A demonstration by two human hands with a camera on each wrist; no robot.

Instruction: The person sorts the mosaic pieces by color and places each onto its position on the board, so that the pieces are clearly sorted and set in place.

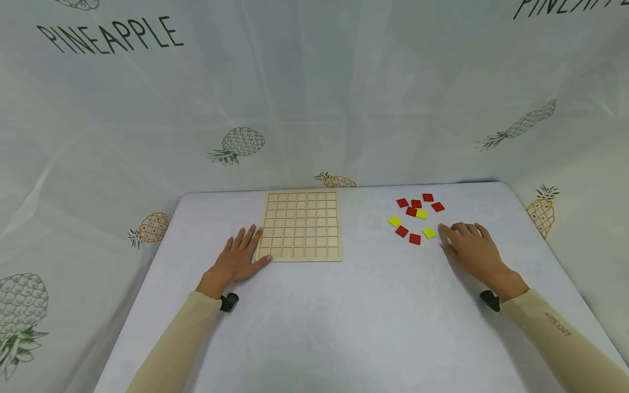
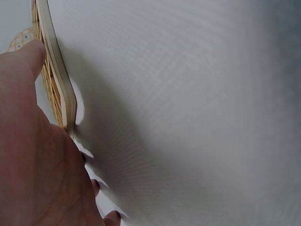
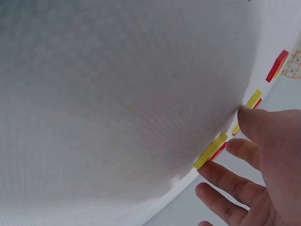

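A square wooden grid board [image 1: 301, 226] lies flat toward the back of the table. My left hand [image 1: 237, 260] rests at its left edge with the fingers spread, and the thumb reaches onto the near left corner. In the left wrist view that thumb lies over the rim of the board [image 2: 66, 89]. To the right, several small red tiles [image 1: 415, 239] and a few yellow tiles [image 1: 429, 233] are scattered. My right hand [image 1: 474, 252] is just right of them, thumb and fingers apart. In the right wrist view a fingertip overlaps the end of a yellow tile [image 3: 210, 150].
The white table [image 1: 314, 327] stretches in front of both hands. Behind it hangs a pale curtain [image 1: 314, 98] printed with pineapples, which also surrounds the sides. Black wrist straps [image 1: 229, 302] sit at the sleeve ends.
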